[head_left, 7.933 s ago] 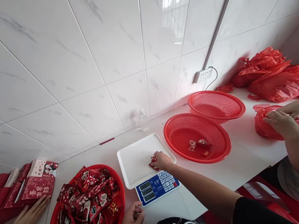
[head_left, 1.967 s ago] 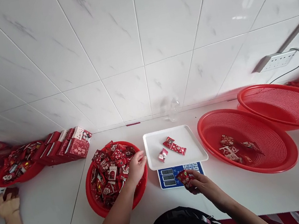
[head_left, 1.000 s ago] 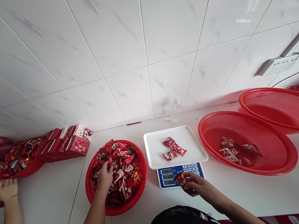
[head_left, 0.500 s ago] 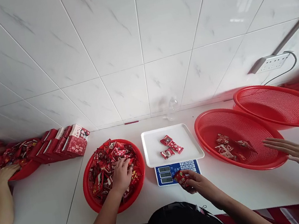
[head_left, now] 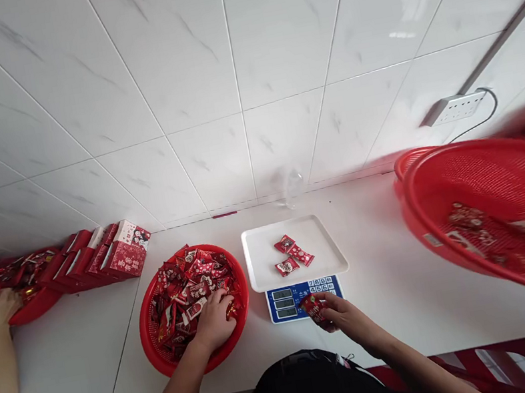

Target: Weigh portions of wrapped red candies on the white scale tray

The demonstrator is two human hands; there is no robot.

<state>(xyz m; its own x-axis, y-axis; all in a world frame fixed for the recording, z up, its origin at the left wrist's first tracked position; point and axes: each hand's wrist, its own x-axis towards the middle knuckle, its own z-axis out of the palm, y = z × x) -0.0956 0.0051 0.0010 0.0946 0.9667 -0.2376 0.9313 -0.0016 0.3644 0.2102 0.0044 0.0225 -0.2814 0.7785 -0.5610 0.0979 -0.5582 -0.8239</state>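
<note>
At the scale [head_left: 303, 298], the right hand [head_left: 340, 313] pinches a candy packet [head_left: 314, 306], grip tight.

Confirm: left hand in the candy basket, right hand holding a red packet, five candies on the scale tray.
Wrong count: the head view shows three candies on the scale tray, not five. Left hand in the candy basket, right hand holding a red packet: correct.

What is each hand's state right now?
Left hand: down on the candies in the red basket; grasp cannot be told.
Right hand: closed on a red candy packet.
</note>
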